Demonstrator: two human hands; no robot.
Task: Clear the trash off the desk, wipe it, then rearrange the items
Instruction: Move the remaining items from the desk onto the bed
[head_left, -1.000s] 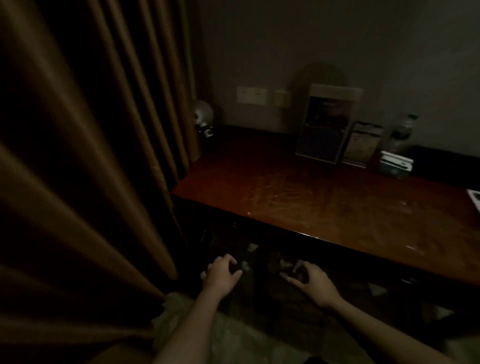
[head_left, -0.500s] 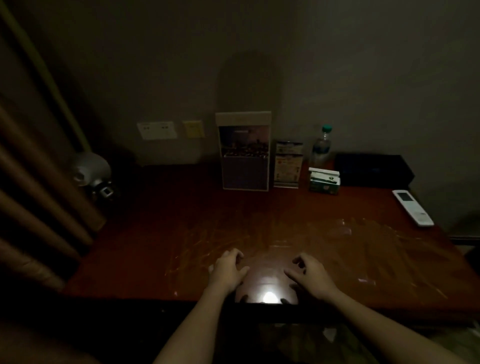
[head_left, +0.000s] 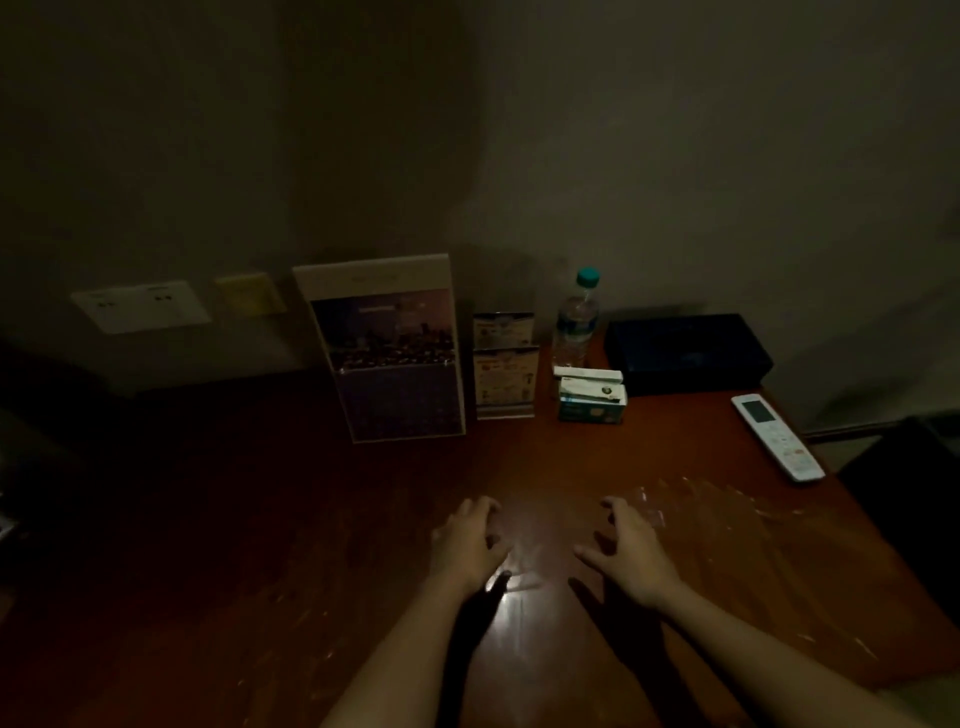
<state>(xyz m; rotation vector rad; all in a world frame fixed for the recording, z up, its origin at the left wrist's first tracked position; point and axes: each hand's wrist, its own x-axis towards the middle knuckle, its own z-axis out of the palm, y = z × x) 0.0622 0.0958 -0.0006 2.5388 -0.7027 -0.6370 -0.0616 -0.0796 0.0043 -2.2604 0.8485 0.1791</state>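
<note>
A dark red wooden desk (head_left: 311, 519) fills the lower view in dim light, its surface streaked. My left hand (head_left: 467, 543) and my right hand (head_left: 631, 553) hover side by side over the middle of the desk, fingers loosely curled, holding nothing. Along the back stand a large upright calendar card (head_left: 387, 348), a small leaflet stand (head_left: 504, 371), a clear water bottle (head_left: 574, 322) with a teal cap, and stacked small boxes (head_left: 589, 397). A dark flat box (head_left: 685, 348) sits at the back right. A white remote (head_left: 776, 436) lies near the right edge.
The wall behind carries a white socket plate (head_left: 140, 306) and a yellowish switch (head_left: 252, 293). The desk's left side is in deep shadow. A dark piece of furniture (head_left: 914, 493) stands beyond the right edge.
The view has swung from the curtain and floor up onto the desk and closer to the back wall. Both hands now hover over the desk top, still holding nothing.
</note>
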